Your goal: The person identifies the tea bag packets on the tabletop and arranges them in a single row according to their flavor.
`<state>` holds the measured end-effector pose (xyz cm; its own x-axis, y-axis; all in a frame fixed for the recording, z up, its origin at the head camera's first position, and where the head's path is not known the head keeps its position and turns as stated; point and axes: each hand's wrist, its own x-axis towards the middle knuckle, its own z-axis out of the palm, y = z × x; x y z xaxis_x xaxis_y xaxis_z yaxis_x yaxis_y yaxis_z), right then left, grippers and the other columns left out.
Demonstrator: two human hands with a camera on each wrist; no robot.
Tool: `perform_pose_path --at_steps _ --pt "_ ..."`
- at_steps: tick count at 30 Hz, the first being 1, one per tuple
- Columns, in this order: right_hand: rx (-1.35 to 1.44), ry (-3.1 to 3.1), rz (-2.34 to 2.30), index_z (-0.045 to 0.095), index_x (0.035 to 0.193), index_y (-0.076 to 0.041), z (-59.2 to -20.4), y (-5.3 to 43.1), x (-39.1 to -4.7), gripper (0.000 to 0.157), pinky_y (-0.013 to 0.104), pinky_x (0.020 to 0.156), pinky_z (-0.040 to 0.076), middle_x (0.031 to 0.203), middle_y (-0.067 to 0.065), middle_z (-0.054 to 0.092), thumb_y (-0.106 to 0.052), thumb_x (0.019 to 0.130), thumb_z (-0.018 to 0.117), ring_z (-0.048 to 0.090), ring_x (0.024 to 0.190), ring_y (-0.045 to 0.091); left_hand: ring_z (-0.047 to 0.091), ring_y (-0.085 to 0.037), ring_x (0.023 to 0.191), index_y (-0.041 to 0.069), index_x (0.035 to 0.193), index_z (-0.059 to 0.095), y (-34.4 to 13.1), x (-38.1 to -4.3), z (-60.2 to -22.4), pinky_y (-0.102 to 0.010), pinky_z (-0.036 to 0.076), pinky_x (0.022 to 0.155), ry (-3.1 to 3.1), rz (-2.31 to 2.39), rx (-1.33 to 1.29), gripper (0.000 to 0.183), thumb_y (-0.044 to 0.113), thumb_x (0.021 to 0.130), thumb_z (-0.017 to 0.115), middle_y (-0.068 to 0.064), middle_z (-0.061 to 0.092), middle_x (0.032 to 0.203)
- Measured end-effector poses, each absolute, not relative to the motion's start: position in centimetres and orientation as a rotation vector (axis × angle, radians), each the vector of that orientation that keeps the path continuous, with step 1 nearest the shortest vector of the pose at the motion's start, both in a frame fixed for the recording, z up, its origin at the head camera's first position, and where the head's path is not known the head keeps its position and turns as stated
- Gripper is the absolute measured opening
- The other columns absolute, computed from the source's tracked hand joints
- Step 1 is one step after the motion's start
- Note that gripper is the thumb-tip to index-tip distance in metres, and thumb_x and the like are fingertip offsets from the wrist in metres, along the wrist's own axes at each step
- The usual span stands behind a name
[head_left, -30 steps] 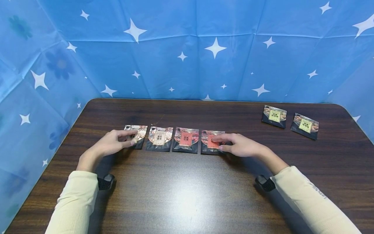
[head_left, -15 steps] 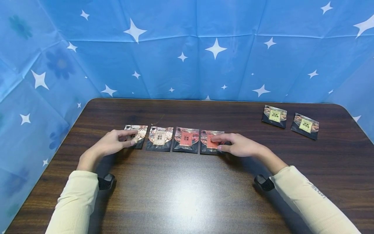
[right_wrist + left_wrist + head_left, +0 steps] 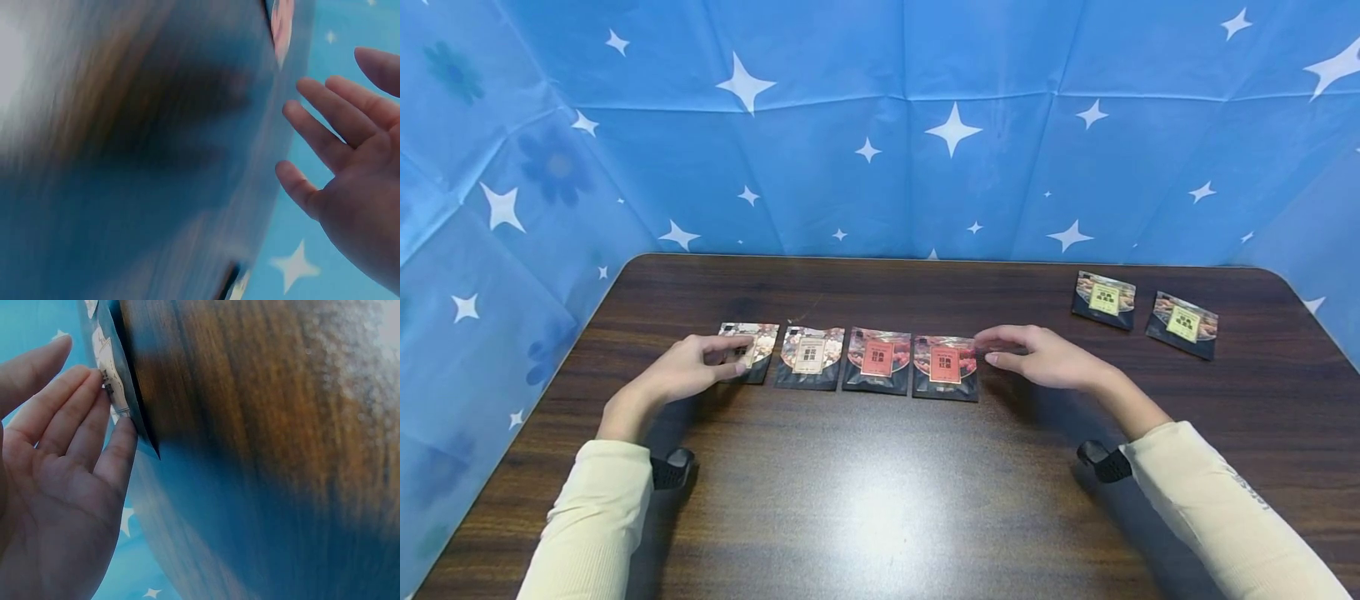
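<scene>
Four-sided tea sachets lie side by side in a row in the head view. At its left end is a cream-labelled sachet, which the fingertips of my left hand touch; the left wrist view shows those fingers fairly straight against the sachet. Beside it lies a second cream-labelled sachet, then a red-labelled sachet. Another red-labelled sachet ends the row on the right. Just right of it my right hand hovers with relaxed, spread fingers, holding nothing.
Two yellow-labelled sachets, a left one and a tilted right one, lie toward the back right of the dark wooden table. A blue star-patterned cloth hangs behind the table's far edge.
My right hand has lifted off the rightmost red-labelled sachet and moved to the right, leaving that sachet fully visible. My left hand has stayed in place.
</scene>
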<state>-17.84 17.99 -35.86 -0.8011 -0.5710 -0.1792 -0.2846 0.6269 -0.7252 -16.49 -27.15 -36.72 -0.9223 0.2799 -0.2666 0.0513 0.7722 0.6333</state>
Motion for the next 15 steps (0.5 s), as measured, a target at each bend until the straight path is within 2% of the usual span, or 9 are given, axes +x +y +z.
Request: perform_pose_path --at_steps 6,13,15 --pt "-0.49 2.547 -0.99 0.045 0.131 0.002 -35.3 22.1 -18.6 0.04 0.049 0.092 0.036 0.13 0.021 0.047 -0.019 0.098 0.044 0.044 0.118 0.036 0.043 -0.021 0.076 0.008 0.136 0.045 -27.2 -16.5 -36.7 -0.034 0.034 0.066 2.629 0.899 0.239 0.049 0.026 0.091 0.057 -0.007 0.049 0.087" --pt "-0.361 2.604 -1.001 0.042 0.132 0.005 -35.3 26.2 -19.0 0.041 0.052 0.092 0.034 0.129 0.026 0.045 -0.019 0.099 0.039 0.041 0.118 0.04 0.044 -0.024 0.088 0.009 0.136 0.044 -27.2 -16.5 -36.7 -0.037 0.036 0.073 2.633 0.88 0.238 0.051 0.029 0.091 0.056 -0.015 0.053 0.115" --pt "-0.325 2.633 -0.984 0.041 0.132 0.006 -35.4 27.2 -19.1 0.042 0.053 0.092 0.033 0.13 0.027 0.043 -0.02 0.1 0.038 0.04 0.118 0.041 0.044 -0.024 0.087 0.008 0.137 0.044 -27.2 -16.5 -36.7 -0.036 0.036 0.072 2.627 0.888 0.238 0.051 0.029 0.091 0.055 -0.014 0.053 0.112"
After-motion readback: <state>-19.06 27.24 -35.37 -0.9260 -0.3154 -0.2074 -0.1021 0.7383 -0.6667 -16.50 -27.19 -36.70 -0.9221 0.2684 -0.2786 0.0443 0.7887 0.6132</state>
